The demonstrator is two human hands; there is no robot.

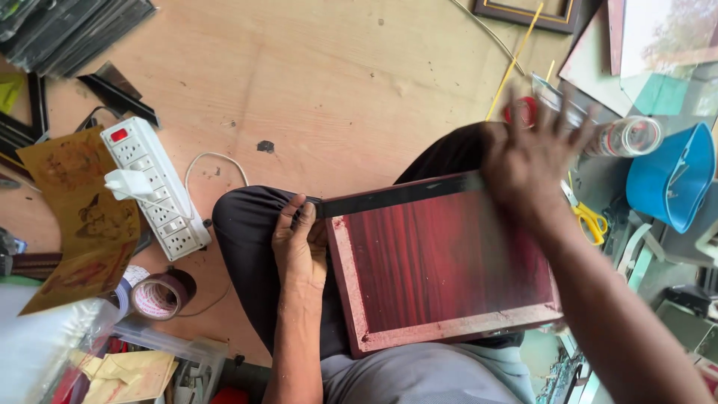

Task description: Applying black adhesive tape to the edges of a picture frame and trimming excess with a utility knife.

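A dark red wood-grain board [437, 258] with pale worn edges lies across my lap. A strip of black tape [396, 196] runs along its far edge. My left hand [299, 243] pinches the left end of the tape at the board's far left corner. My right hand [535, 157] is blurred, its fingers spread, and presses on the right end of the tape at the far right corner. I sit on a plywood floor [336, 82] with my legs in dark trousers.
A white power strip [153, 187] with a plug lies to the left, with a brown tape roll [161, 294] and golden sheets [78, 213] near it. Right of me are yellow-handled scissors [589, 219], a clear tape roll [632, 136] and a blue tub [673, 179]. Picture frames lie at the far edge.
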